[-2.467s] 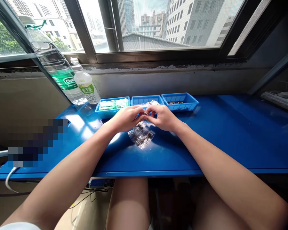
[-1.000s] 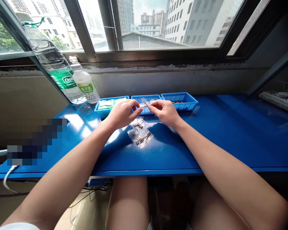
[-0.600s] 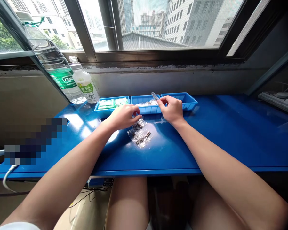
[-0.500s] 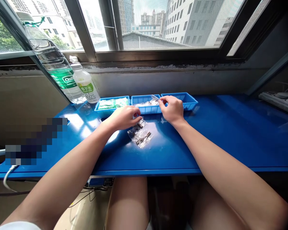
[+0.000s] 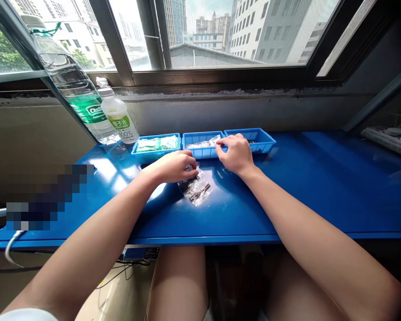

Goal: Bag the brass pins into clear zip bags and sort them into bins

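My left hand (image 5: 178, 167) is closed over the upper end of some small clear plastic bags on the table, and a bit of crinkled film shows between its curled fingers. Just below it lies a clear bag of small metal parts (image 5: 198, 192). My right hand (image 5: 235, 154) reaches over the middle blue tray (image 5: 205, 154), thumb and forefinger pinched at the edge of a clear plastic bag (image 5: 214, 141) in that tray. The fingertips partly hide where they meet the film.
The left blue tray (image 5: 157, 157) holds green-and-white packets (image 5: 158, 143). Behind my right hand, the right blue tray (image 5: 265, 141) has some dark items. A large water bottle (image 5: 76, 89) and a smaller bottle (image 5: 118, 116) stand back left. A power strip (image 5: 387, 140) lies far right.
My right hand has shifted slightly left and lowered the clear bag into the middle tray. My left hand has moved slightly down, its fingers drawing closer together over the bags.
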Action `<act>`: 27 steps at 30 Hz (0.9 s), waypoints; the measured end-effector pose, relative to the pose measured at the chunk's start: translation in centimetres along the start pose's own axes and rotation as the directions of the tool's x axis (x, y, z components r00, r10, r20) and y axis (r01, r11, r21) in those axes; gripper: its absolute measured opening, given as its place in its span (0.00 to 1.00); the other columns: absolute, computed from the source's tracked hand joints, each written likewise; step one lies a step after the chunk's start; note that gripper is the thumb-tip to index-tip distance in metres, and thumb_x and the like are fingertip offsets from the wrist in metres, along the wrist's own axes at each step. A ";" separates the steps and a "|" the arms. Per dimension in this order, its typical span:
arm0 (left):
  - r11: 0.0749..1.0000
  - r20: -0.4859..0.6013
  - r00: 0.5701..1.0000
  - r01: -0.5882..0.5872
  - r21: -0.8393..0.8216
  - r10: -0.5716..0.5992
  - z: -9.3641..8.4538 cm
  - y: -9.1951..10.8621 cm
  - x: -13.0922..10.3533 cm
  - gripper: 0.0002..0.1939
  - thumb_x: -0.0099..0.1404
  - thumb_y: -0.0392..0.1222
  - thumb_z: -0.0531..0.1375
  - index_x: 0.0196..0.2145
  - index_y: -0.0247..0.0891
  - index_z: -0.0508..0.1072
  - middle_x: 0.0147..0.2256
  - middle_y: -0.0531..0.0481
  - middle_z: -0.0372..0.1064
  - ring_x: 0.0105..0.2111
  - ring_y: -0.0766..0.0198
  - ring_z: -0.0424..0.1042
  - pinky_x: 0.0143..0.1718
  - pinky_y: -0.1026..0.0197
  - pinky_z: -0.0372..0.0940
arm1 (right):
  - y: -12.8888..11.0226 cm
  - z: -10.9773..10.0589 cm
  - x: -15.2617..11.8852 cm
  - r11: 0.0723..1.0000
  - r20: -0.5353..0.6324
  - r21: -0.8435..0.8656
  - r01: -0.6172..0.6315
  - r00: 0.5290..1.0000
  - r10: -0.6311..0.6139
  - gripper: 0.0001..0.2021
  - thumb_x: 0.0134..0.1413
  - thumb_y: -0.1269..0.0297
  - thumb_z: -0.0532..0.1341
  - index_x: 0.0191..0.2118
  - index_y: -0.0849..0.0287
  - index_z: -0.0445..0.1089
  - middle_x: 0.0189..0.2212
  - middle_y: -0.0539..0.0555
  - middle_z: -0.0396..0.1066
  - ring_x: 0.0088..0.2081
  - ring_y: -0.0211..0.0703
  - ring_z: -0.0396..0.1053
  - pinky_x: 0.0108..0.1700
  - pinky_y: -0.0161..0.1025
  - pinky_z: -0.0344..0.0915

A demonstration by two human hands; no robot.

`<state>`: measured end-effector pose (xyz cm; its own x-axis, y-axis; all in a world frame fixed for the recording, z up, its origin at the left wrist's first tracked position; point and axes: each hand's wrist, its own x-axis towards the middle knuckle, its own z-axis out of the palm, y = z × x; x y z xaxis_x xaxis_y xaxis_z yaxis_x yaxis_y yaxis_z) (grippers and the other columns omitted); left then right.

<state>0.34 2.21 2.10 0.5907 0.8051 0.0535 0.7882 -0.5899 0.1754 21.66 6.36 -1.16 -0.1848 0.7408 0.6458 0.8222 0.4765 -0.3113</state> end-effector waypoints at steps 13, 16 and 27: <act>1.000 0.035 0.999 0.007 0.001 -0.007 0.0 0.2 0.1 0.19 0.64 0.54 0.56 0.45 0.38 0.75 0.42 0.45 0.70 0.41 0.55 0.72 0.43 0.57 0.65 | -1.5 -0.3 -0.7 0.977 0.262 -0.082 0.197 0.950 -0.170 0.29 0.57 0.63 0.57 0.63 0.68 0.60 0.53 0.65 0.72 0.54 0.61 0.62 0.50 0.54 0.50; 1.000 0.026 1.000 -0.003 -0.020 0.004 0.0 0.0 0.2 0.20 0.63 0.53 0.58 0.46 0.37 0.74 0.42 0.44 0.70 0.40 0.56 0.71 0.42 0.58 0.65 | -1.7 -0.2 -0.8 0.972 0.288 -0.097 0.215 0.941 -0.180 0.31 0.57 0.63 0.56 0.65 0.70 0.57 0.55 0.67 0.70 0.55 0.62 0.61 0.50 0.54 0.49; 0.990 -0.059 0.997 -0.058 -0.126 0.051 0.4 -0.3 0.4 0.13 0.61 0.42 0.60 0.43 0.37 0.75 0.38 0.47 0.71 0.34 0.62 0.69 0.35 0.62 0.63 | -2.3 -0.6 -0.8 0.966 0.188 -0.050 0.256 0.952 -0.242 0.26 0.57 0.63 0.57 0.60 0.67 0.64 0.54 0.65 0.70 0.55 0.59 0.60 0.48 0.50 0.53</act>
<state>0.41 2.63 1.66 0.6191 0.7761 0.1199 0.7244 -0.6234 0.2945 20.26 4.35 -0.52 -0.4762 0.6787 0.5591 0.7735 0.6257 -0.1007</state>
